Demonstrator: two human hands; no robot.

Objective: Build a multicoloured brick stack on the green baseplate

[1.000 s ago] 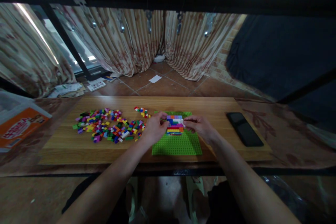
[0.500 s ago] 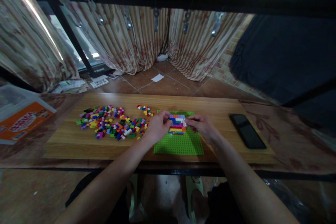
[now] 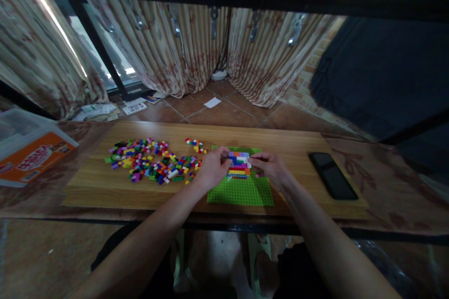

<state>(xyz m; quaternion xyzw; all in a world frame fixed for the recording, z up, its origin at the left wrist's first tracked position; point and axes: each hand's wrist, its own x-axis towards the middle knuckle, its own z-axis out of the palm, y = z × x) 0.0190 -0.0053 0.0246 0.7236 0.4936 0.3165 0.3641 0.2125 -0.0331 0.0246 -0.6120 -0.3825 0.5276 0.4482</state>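
Observation:
A block of coloured toy building bricks (image 3: pixel 240 166), in rows of purple, blue, white, red and yellow, stands on the upper part of a green studded baseplate (image 3: pixel 240 194). At the block's left side is my left hand (image 3: pixel 213 169), its thumb and forefinger closed against the edge. My right hand (image 3: pixel 269 168) comes in from the right with fingertips pinched at a small white brick (image 3: pixel 249 162) on the block's right edge. Whether that brick is pressed down fully cannot be seen. The fingertips cover parts of both sides.
Loose mixed bricks (image 3: pixel 154 161) lie spread over the left of the wooden board (image 3: pixel 115 196), with a small cluster (image 3: pixel 195 145) nearer the baseplate. A black phone (image 3: pixel 333 176) rests at the right. A clear plastic box (image 3: pixel 31 124) with an orange label stands far left.
The view has shifted slightly, so everything sits a little further right in it. Both hands stay at the block's two sides, with hardly any movement of the fingers.

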